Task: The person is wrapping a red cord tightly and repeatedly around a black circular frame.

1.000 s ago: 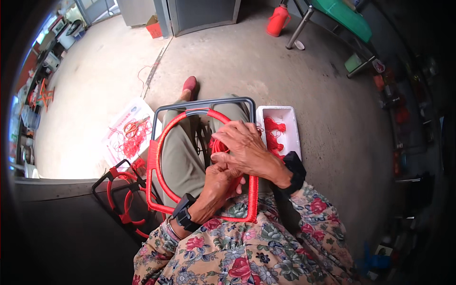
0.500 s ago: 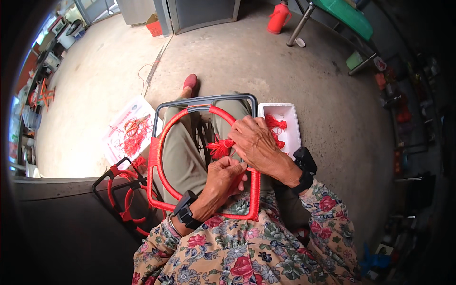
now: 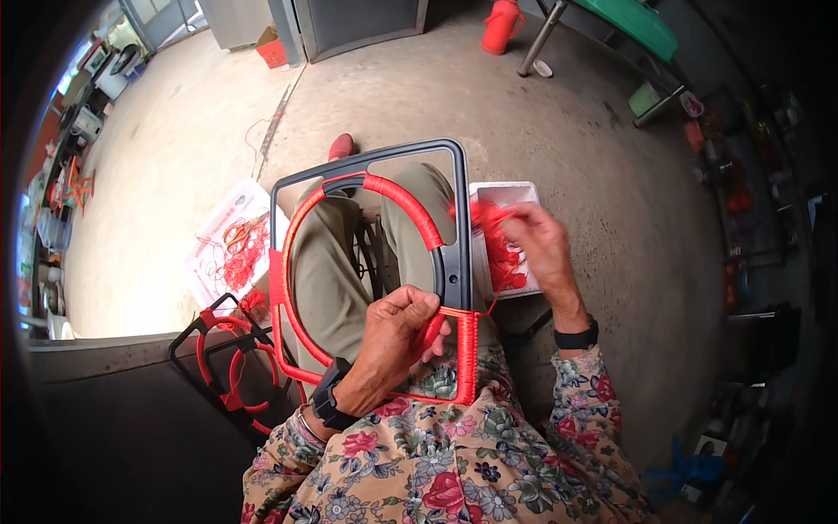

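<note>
A black square frame (image 3: 454,253) with a ring inside it rests upright across my lap. Red cord is wound tightly over most of the ring, the left side and the lower right corner; a stretch on the right side is bare black. My left hand (image 3: 397,327) is closed on the frame at the right of the ring, thumb pressed where the winding ends. My right hand (image 3: 541,244) is off to the right of the frame, fingers closed on a bundle of red cord (image 3: 478,212) that is smeared by motion. A strand runs from the winding's edge up toward the right.
Behind my right hand stands a white foam box (image 3: 528,194) with red cord inside. To the left, scissors (image 3: 240,229) and tangled red cord lie on a white box. More partly wrapped frames (image 3: 205,354) lean at my left. A red thermos (image 3: 501,28) stands far off.
My right hand has pulled away from the frame to the right, carrying the red cord bundle. The bare black right side is now uncovered. My left hand keeps its hold; the frame tilts slightly.
</note>
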`<state>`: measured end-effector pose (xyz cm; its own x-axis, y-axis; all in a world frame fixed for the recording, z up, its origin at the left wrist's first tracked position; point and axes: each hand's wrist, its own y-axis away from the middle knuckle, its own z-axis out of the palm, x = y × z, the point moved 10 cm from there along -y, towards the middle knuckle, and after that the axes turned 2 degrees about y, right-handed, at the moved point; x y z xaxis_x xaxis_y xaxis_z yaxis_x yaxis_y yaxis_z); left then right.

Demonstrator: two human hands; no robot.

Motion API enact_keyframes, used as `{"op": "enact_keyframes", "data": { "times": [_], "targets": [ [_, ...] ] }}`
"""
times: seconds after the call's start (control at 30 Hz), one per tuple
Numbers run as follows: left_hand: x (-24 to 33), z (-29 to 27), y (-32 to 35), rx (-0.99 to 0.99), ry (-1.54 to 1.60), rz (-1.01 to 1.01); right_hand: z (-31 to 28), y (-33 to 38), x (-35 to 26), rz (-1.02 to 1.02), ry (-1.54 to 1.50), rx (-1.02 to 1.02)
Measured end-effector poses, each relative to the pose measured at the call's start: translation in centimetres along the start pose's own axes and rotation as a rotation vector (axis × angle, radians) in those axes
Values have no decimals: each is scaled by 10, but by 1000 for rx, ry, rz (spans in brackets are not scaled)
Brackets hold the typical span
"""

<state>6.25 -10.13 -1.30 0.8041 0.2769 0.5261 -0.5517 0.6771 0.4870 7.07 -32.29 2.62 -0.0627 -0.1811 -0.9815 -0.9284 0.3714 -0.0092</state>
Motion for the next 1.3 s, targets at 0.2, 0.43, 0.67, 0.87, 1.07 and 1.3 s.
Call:
{"op": "enact_keyframes", "data": {
  "times": [0.2,0.43,0.67,0.87,1.07,1.3],
  "targets": [
    [-8,-1,-5,-8,84,-115,81,28,10,191,-251,-422],
    [-8,-2,-10,-19,136,-61,55,35,-13,-123,273,-290],
    [-13,-8,-15,19,71,-61,38,93,-1,186,190,-231],
    [-7,-3,-14,22,71,-23,-42,95,37,93,130,423],
    [-5,-5,-13,43,-2,23,3,67,-58,-249,-271,305],
    [0,-9,-5,74,-167,221,125,47,-95,-300,124,-350]
  ]
}}
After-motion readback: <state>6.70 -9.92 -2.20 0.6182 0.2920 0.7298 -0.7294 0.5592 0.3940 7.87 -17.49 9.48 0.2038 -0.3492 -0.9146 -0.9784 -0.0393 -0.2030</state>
